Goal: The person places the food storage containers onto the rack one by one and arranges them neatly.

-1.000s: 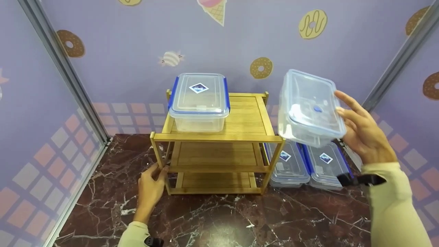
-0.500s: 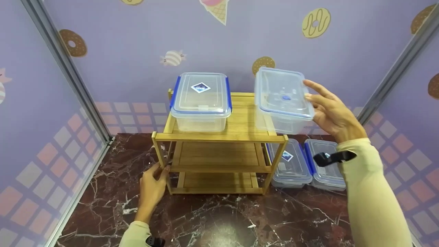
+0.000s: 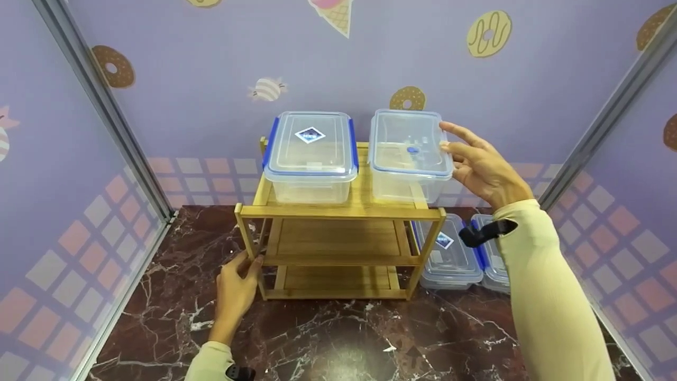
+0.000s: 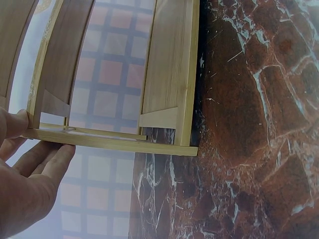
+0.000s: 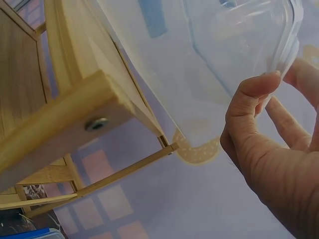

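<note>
The right hand [image 3: 484,172] pinches the rim of a clear rectangular plastic container with a pale-blue-edged lid [image 3: 407,161], above the right part of a light-wood three-tier shelf [image 3: 338,238]; contact is unclear. The left hand [image 3: 235,286] grips the shelf's front post. Between the hands, a blue-clipped clear plastic container [image 3: 312,156] sits on top; two lidded ones [image 3: 452,259] lie below the right hand.

The person's left hand [image 3: 234,290] and right hand [image 3: 486,172] are bare below snug pale-yellow sleeves [image 3: 552,296], seen at bottom left and lower right, with black bands [image 3: 494,232] worn over the cloth near both cuffs.
</note>
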Action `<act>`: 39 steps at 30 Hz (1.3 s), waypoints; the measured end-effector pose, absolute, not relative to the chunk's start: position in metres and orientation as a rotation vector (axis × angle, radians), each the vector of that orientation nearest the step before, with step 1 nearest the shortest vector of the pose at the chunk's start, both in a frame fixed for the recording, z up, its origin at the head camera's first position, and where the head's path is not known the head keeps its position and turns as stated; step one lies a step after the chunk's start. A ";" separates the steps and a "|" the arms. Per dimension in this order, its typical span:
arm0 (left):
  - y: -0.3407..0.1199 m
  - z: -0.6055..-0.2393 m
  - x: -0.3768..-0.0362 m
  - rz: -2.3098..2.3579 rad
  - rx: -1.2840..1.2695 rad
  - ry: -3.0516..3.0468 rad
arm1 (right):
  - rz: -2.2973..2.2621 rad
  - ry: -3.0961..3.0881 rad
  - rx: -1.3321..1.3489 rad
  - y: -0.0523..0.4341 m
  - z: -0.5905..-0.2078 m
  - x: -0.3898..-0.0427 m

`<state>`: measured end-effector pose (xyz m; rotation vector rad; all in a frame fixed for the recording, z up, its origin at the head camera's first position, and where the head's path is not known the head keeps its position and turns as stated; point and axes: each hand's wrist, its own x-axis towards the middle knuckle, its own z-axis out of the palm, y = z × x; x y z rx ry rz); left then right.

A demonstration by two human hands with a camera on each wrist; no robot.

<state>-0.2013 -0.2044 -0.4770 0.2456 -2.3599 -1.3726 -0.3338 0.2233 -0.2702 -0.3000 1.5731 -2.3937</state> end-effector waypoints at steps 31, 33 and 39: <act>-0.203 -0.477 -0.202 -1.384 0.234 -2.344 | -2.418 1.613 -0.210 0.204 -0.276 -0.346; -0.203 -0.477 -0.202 -1.382 0.240 -2.347 | -2.424 1.616 -0.210 0.203 -0.277 -0.346; -0.205 -0.477 -0.201 -1.407 0.237 -2.355 | -2.442 1.614 -0.198 0.201 -0.280 -0.347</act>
